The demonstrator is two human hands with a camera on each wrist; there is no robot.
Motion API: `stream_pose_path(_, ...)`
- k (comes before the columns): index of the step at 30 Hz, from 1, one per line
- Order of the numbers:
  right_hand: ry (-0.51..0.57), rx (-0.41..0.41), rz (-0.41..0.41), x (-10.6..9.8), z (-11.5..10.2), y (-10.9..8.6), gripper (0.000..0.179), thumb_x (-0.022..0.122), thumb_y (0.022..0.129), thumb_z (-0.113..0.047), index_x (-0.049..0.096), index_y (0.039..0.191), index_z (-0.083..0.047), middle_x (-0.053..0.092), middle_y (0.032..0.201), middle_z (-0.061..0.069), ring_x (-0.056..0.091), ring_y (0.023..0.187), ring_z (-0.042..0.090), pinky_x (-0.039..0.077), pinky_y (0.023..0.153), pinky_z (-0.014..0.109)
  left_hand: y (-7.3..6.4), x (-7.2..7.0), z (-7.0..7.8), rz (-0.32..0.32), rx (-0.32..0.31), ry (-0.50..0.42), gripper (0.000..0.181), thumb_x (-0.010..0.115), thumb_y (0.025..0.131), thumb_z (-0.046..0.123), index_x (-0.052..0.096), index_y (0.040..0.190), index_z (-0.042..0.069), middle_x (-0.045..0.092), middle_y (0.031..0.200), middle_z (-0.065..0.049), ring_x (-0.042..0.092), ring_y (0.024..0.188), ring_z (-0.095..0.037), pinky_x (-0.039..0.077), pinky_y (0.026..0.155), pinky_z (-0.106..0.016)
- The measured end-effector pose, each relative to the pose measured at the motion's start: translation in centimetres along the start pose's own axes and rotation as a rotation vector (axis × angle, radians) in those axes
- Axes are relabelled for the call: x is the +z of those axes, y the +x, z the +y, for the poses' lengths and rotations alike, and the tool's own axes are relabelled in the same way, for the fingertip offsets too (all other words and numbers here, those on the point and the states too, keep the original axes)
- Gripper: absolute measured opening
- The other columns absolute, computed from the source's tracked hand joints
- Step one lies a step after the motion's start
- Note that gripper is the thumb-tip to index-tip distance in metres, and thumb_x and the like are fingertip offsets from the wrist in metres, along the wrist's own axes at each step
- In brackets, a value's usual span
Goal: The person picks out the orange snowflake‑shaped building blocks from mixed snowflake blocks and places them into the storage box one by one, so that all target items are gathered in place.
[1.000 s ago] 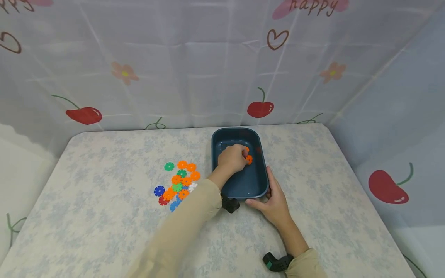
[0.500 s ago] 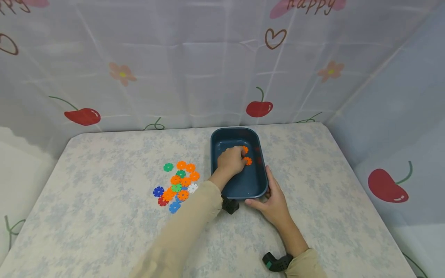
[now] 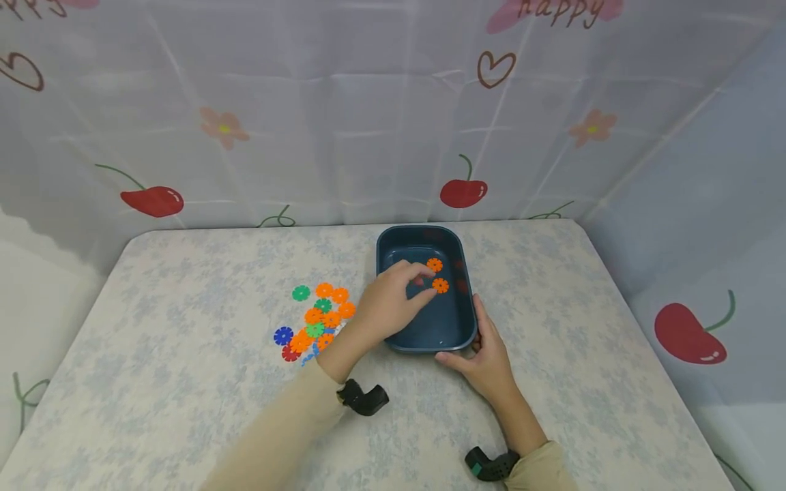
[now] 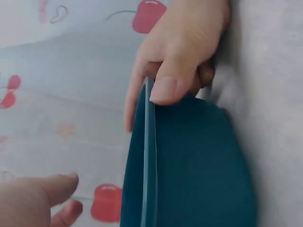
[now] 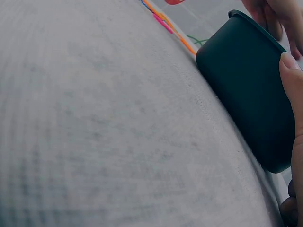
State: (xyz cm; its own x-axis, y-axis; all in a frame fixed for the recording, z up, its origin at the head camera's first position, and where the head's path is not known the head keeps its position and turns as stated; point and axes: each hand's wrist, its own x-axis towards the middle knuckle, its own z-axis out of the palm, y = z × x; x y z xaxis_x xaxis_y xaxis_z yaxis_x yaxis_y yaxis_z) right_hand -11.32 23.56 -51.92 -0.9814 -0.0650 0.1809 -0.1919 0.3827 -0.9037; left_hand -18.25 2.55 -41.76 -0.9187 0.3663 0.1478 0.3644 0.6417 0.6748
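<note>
A dark blue-green rectangular tray [image 3: 430, 326] stands near the back of the table. On its floor lie two orange slotted snowflake discs [image 3: 440, 286], one behind the other. My left hand [image 3: 389, 300] hovers over the tray's left side, thumb and index finger apart just left of the discs, holding nothing. At the tray's front right corner, my right hand [image 3: 488, 361] grips the wall. The left wrist view shows the right thumb [image 4: 164, 90] on the tray rim. From the right wrist view, the tray's outer wall [image 5: 246, 94] hides part of the left hand [image 5: 272, 16].
Left of the tray, several loose snowflake discs [image 3: 314, 316] in orange, green, blue, red and white lie in an overlapping cluster, partly behind the left forearm. A printed curtain [image 3: 344, 136] hangs along the table's back edge. Each wrist carries a black camera [image 3: 365, 399].
My left hand has drawn back to the left and its fingers have parted, leaving both orange discs in full sight in the tray. The right hand stays at the tray corner.
</note>
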Motion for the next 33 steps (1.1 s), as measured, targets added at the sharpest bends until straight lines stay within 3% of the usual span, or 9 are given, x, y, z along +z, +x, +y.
stream_pose_path(4, 0.02, 0.014, -0.002, 0.0, 0.0, -0.1, 0.116, 0.088, 0.074, -0.015, 0.011, 0.16, -0.012, 0.028, 0.16, 0.016, 0.055, 0.127, 0.032, 0.046, 0.09, 0.007, -3.2, -2.2, -1.8, 0.043, -0.011, -0.038, 0.03, 0.068, 0.094, 0.033, 0.067, 0.122, 0.023, 0.064, 0.105, 0.0, 0.058, 0.079, -0.017, 0.046, 0.063, -0.028)
stream_pose_path(10, 0.023, 0.024, -0.008, -0.1, -0.3, -0.2, 0.116, 0.088, 0.075, -0.015, 0.01, 0.161, -0.013, 0.026, 0.161, 0.016, 0.055, 0.127, 0.033, 0.046, 0.09, 0.007, -8.2, -5.0, -7.1, 0.102, -0.16, 0.047, 0.034, 0.068, 0.094, 0.033, 0.066, 0.126, 0.02, 0.062, 0.102, 0.004, 0.041, 0.052, -0.013, 0.035, 0.048, -0.026)
stream_pose_path(14, 0.022, 0.032, -0.002, -0.2, -0.2, -0.2, 0.116, 0.088, 0.075, -0.016, 0.01, 0.161, -0.013, 0.025, 0.162, 0.015, 0.055, 0.128, 0.033, 0.046, 0.09, 0.008, -11.2, -5.8, -10.4, 0.12, -0.276, 0.125, 0.036, 0.068, 0.094, 0.031, 0.064, 0.127, 0.018, 0.063, 0.111, -0.002, 0.054, 0.067, -0.017, 0.039, 0.054, -0.027)
stream_pose_path(17, 0.02, 0.031, -0.006, -0.2, -0.2, -0.2, 0.116, 0.088, 0.075, -0.014, 0.01, 0.16, -0.012, 0.024, 0.162, 0.015, 0.055, 0.128, 0.033, 0.046, 0.09, 0.007, -12.9, -5.8, -12.0, 0.099, -0.351, 0.171, 0.039, 0.068, 0.094, 0.033, 0.063, 0.128, 0.018, 0.061, 0.117, -0.006, 0.058, 0.073, -0.019, 0.041, 0.056, -0.028)
stream_pose_path(22, 0.006, 0.052, -0.019, -0.2, -0.8, 0.0, 0.116, 0.087, 0.075, -0.009, 0.008, 0.16, -0.011, 0.022, 0.163, 0.017, 0.053, 0.131, 0.035, 0.044, 0.092, 0.007, -14.3, -5.6, -12.9, 0.064, -0.407, 0.212, 0.043, 0.07, 0.092, 0.035, 0.063, 0.13, 0.016, 0.057, 0.118, -0.01, 0.045, 0.056, -0.016, 0.036, 0.048, -0.029)
stream_pose_path(28, -0.005, 0.087, -0.027, -0.5, -3.4, -0.1, 0.113, 0.086, 0.075, -0.005, 0.009, 0.159, -0.004, 0.023, 0.16, 0.023, 0.051, 0.131, 0.039, 0.045, 0.093, 0.008, -14.5, -5.4, -12.7, 0.084, -0.379, 0.254, 0.038, 0.071, 0.092, 0.033, 0.066, 0.125, 0.015, 0.057, 0.114, -0.007, 0.039, 0.051, -0.014, 0.033, 0.046, -0.027)
stream_pose_path(33, -0.006, 0.083, -0.038, -0.7, -4.6, -0.2, 0.111, 0.085, 0.076, -0.005, 0.011, 0.158, 0.0, 0.025, 0.159, 0.026, 0.053, 0.128, 0.039, 0.046, 0.091, 0.008, -14.7, -5.5, -12.7, 0.077, -0.393, 0.255, 0.044, 0.074, 0.09, 0.035, 0.066, 0.128, 0.014, 0.057, 0.115, -0.008, 0.04, 0.052, -0.014, 0.033, 0.046, -0.027)
